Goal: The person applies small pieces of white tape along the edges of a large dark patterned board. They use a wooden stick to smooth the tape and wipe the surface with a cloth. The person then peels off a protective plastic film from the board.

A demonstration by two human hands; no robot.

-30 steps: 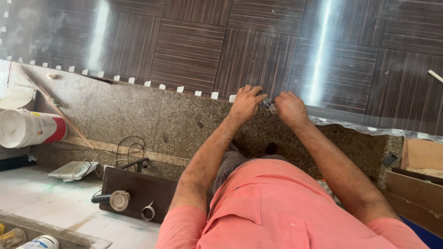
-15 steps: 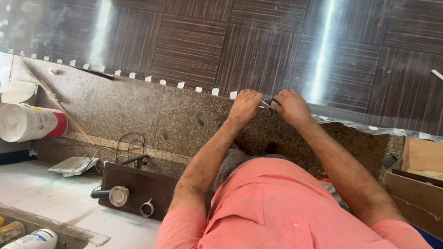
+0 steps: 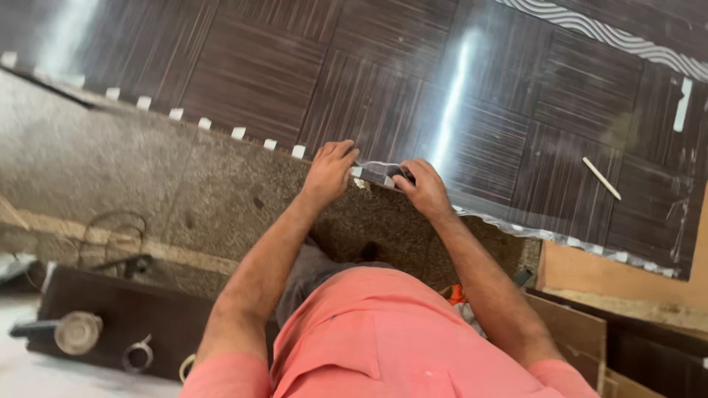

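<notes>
At 6 o'clock, nearest to the camera, is the person's salmon-pink shirt (image 3: 391,346), and both bare forearms go up from it toward the centre. At 8 o'clock a dark brown board (image 3: 110,324) lies low, with a round metal fitting (image 3: 77,332) and a metal ring (image 3: 138,354) on it. At 4 o'clock some brown boards (image 3: 575,332) stand on edge. Further away, the speckled granite surface (image 3: 184,191) runs from 9 o'clock to the centre. At its far edge the left hand (image 3: 328,173) rests with bent fingers, and its grip is closed on the left end of a thin strip of clear plastic film (image 3: 377,173). Just to the 3 o'clock side, the right hand (image 3: 424,190) pinches the other end of the same strip between thumb and fingers, so both grips are tight on the film. The film continues along the edge toward 4 o'clock as a wrinkled band. Small white spacers (image 3: 238,133) sit in a row along the same edge toward 10 o'clock. Farthest, the dark striped glossy tiles (image 3: 413,81) fill the top, and a pale thin stick (image 3: 601,177) lies on them at 3 o'clock.
</notes>
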